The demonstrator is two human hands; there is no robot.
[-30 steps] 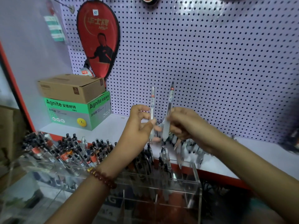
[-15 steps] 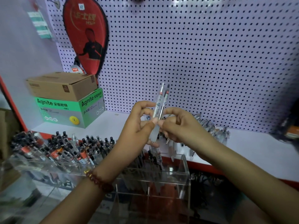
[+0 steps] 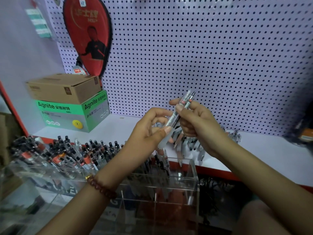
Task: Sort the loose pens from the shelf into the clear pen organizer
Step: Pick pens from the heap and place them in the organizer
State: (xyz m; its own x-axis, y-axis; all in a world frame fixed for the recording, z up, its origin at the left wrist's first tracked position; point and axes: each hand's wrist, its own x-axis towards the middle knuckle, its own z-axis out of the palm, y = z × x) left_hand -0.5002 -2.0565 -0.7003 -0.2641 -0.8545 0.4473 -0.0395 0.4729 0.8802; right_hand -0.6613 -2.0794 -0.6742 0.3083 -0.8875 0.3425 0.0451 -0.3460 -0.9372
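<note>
Two hands are busy here, and closest to us stands the clear pen organizer, with many sorted pens leaning in its left slots. A bead bracelet sits on the left wrist. Just above the organizer, the left hand pinches the bottom end of two pens with thumb and fingers. The right hand has its thumb and fingers curled round the same pens higher up. The pens lie side by side, touching and tipped to the right. A second ago each hand held one pen and the two stood apart; now they are together as one bunch. I think this is the gathering step, and the next move needs the pair turned tip down and dropped into a free slot. Behind the hands, more loose pens lie on the white shelf. Farther back sits a green box with a brown cardboard box on top, against the pegboard.
</note>
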